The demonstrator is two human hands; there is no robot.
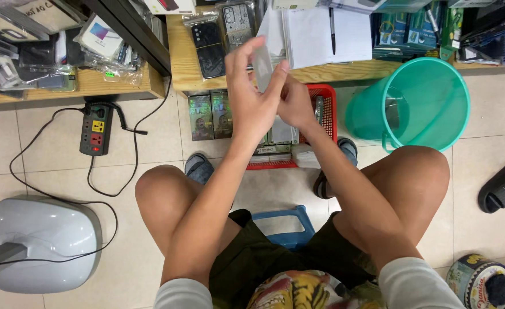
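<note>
Two hands (269,94), one clear sleeve (262,67)

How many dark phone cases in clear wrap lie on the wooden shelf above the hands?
2: one dark phone case left, one patterned dark phone case right, side by side on the wooden shelf. Others may be hidden.
</note>
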